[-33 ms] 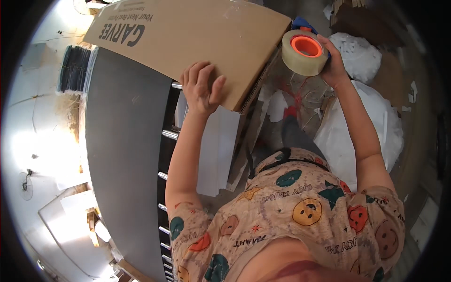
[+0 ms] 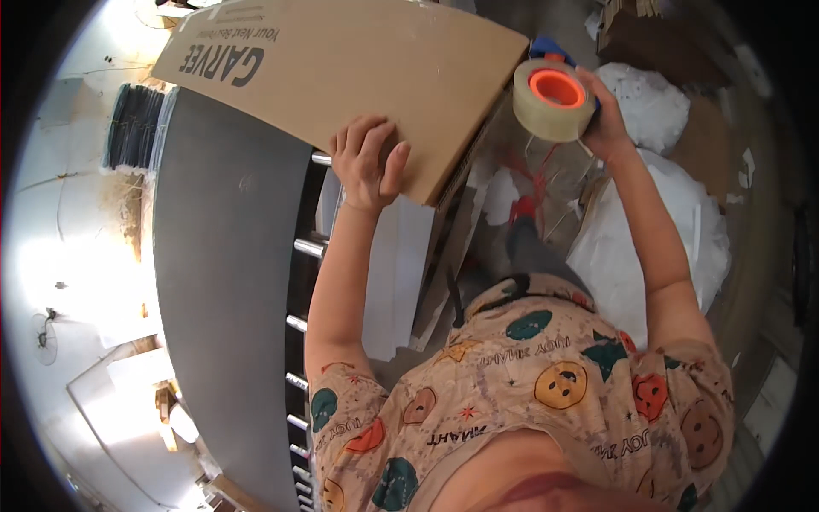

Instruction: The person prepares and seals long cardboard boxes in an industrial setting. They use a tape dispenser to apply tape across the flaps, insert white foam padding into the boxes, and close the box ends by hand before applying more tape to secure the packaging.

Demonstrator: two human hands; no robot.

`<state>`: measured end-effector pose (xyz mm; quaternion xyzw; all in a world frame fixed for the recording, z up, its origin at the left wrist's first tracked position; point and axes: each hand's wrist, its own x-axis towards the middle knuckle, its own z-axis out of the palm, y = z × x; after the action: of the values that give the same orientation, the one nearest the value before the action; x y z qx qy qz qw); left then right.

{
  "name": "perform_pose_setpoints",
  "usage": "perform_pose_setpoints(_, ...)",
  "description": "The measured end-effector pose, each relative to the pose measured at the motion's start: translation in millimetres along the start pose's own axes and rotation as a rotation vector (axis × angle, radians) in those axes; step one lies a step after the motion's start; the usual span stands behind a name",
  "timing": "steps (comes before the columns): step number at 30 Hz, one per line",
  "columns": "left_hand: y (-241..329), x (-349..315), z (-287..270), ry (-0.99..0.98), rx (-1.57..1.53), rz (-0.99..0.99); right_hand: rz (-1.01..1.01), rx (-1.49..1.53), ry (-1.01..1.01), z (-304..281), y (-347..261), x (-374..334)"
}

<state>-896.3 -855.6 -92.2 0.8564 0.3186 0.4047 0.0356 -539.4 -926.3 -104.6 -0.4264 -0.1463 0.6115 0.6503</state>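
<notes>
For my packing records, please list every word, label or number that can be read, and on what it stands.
Wording is not copied here, only located.
Cardboard box: large dark lettering, a smaller line, and fine print too small to read.
Patterned shirt: dark words among smiling faces.
Tape roll: no lettering visible.

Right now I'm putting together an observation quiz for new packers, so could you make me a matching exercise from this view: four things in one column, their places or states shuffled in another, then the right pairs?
Things
1. Left hand
2. Right hand
3. Clear tape roll
4. Large grey surface

Places or states
A. Gripping the blue tape dispenser
B. Left of the metal rollers in the picture
C. Resting on the cardboard box
D. Around an orange core

Right pairs: 1-C, 2-A, 3-D, 4-B
</notes>
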Motion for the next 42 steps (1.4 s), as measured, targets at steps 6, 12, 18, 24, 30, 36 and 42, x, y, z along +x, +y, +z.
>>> perform_pose_setpoints(6,7,2,0,0.133,0.006,-0.011,-0.048,-0.076,-0.03,12,-8,10)
perform_pose_setpoints(12,10,46,42,0.011,0.141,0.057,0.029,-0.142,-0.046,6,-39,45)
perform_pose_setpoints(18,8,57,43,-0.078,0.208,0.013,-0.274,-0.435,-0.336,47,72,-104)
perform_pose_setpoints(24,-1,73,35,-0.346,0.047,-0.177,-0.102,-0.488,-0.254,109,158,-136)
perform_pose_setpoints(30,33,93,4,-0.74,0.198,-0.071,0.103,-0.143,-0.267,133,121,-72)
perform_pose_setpoints(36,83,97,24,-0.885,0.304,0.918,0.095,-0.221,-0.212,125,180,-50)
perform_pose_setpoints(42,67,103,24,-0.874,0.269,0.959,0.158,-0.746,-0.386,32,167,-90)
